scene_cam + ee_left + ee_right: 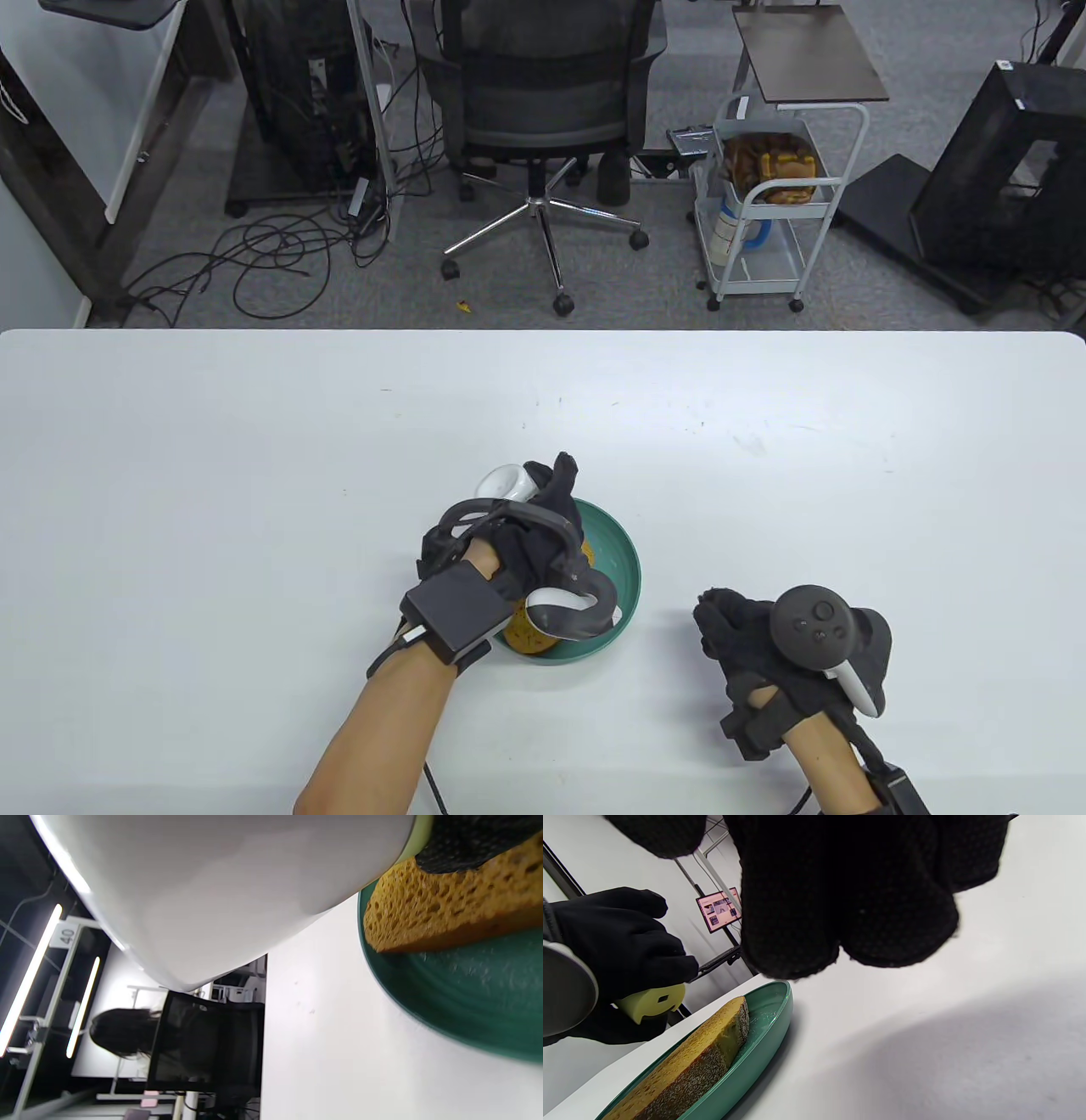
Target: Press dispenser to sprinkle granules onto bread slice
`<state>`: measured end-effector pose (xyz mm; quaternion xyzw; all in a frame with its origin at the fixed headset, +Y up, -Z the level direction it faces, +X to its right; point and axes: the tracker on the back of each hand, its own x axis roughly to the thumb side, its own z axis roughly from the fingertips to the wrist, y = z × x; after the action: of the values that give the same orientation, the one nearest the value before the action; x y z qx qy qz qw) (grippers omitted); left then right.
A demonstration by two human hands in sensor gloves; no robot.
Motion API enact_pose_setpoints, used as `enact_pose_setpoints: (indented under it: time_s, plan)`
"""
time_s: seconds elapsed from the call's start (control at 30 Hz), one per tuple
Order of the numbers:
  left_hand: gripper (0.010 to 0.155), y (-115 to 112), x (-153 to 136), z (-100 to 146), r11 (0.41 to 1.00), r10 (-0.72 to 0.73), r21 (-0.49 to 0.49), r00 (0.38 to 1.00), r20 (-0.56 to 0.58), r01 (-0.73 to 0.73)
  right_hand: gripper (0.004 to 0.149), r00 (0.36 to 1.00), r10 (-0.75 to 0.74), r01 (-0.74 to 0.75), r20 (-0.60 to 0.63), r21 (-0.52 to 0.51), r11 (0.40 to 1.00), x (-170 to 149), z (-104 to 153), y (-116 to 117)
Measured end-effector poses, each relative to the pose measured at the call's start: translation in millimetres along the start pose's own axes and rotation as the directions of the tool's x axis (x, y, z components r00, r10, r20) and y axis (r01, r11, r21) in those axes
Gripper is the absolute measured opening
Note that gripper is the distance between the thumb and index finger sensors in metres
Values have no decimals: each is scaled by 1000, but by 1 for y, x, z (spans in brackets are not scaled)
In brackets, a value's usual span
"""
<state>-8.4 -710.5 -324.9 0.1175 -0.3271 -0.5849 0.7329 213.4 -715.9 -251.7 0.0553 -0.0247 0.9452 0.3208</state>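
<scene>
A yellow-brown bread slice [530,638] lies in a green plate [626,570] near the table's front middle. My left hand [543,509] hovers over the plate and grips a white dispenser [506,484], tilted with its yellow-green cap [649,1001] pointing down just above the bread [691,1065]. In the left wrist view the dispenser body [233,891] fills the top, with the bread [445,912] and the plate [466,997] below it. Fine pale specks lie on the bread's side and the plate's inner wall [763,1018]. My right hand [730,632] rests on the table right of the plate, fingers [840,899] curled, holding nothing.
The white table [254,475] extends wide to the left, right and far side of the plate. Beyond its far edge stand an office chair [543,93] and a small white cart [768,212] on the floor.
</scene>
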Motion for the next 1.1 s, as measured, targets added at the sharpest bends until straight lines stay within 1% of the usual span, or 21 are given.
enact_pose_setpoints:
  time_s: [0.1,0.17,0.27,0.3,0.33,0.37,0.4,0.43,0.47,0.5,0.53,0.57,0.67,0.77,0.83,0.9,0.93,0.97,1.0,1.03,1.1]
  plan:
    - [65,-10,-18,7,976,218,0,971,-99,-219,50,1000,-8,8,0,-6,1000,-1,0,-1]
    - [65,-26,-34,18,889,453,33,869,-200,-456,50,1000,-21,21,-4,-13,1000,-1,0,-2]
    - [66,-62,-54,44,646,741,147,569,-357,-749,50,999,-37,37,-8,-13,999,-2,-1,-3]
    - [65,-81,-59,57,486,835,213,379,-399,-847,50,999,-45,45,-10,-14,999,-3,-1,-3]
    - [65,-92,-60,66,380,872,253,254,-418,-890,50,999,-49,49,-11,-12,999,-3,-1,-3]
    - [66,-112,-60,78,184,903,326,28,-430,-927,50,999,-52,52,-13,-10,999,-4,-1,-2]
    - [65,-124,-57,84,28,894,368,-141,-425,-929,50,999,-52,52,-15,-9,999,-4,-1,-2]
    - [66,-139,-51,94,-197,850,436,-374,-370,-878,50,999,-50,50,-18,-8,999,-4,-2,-2]
    - [66,-152,-45,102,-313,793,510,-516,-324,-801,50,999,-31,30,-33,-17,999,-5,-1,-2]
    - [65,-158,-42,107,-365,750,540,-583,-313,-759,50,999,-7,5,-38,-31,1000,-5,-1,-2]
    - [65,-161,-41,108,-370,744,540,-589,-315,-756,50,999,3,-4,-35,-36,999,-5,-1,-3]
    - [66,-162,-41,109,-357,750,536,-577,-324,-765,50,999,0,-1,-35,-34,999,-5,-1,-3]
    - [65,-152,-49,105,-207,823,480,-417,-385,-853,50,999,-6,5,-36,-34,999,-5,-1,-3]
    - [66,-121,-60,87,15,909,378,-145,-391,-926,50,999,1,-2,-42,-20,1000,-7,-2,-1]
    - [66,-89,-62,71,267,921,270,163,-353,-925,50,999,8,-9,-45,-15,1000,-7,-2,-1]
    - [65,-52,-51,54,609,782,127,564,-265,-783,50,999,13,-14,-49,-11,1000,-8,-2,-1]
    - [66,-31,-36,45,802,595,59,785,-174,-595,50,998,19,-19,-52,-8,1000,-8,-2,-1]
    - [66,-17,-21,40,918,396,27,914,-85,-395,51,998,25,-25,-55,-4,1000,-8,-2,-1]
    - [66,-7,-6,36,983,178,32,984,-6,-178,51,998,27,-27,-56,-4,1000,-8,-2,-1]
    - [65,0,7,33,998,31,57,999,32,-33,51,998,30,-30,-61,-3,1000,-9,-2,0]
    - [65,2,18,27,997,70,25,989,131,-74,51,997,34,-34,-64,0,999,-10,-2,0]
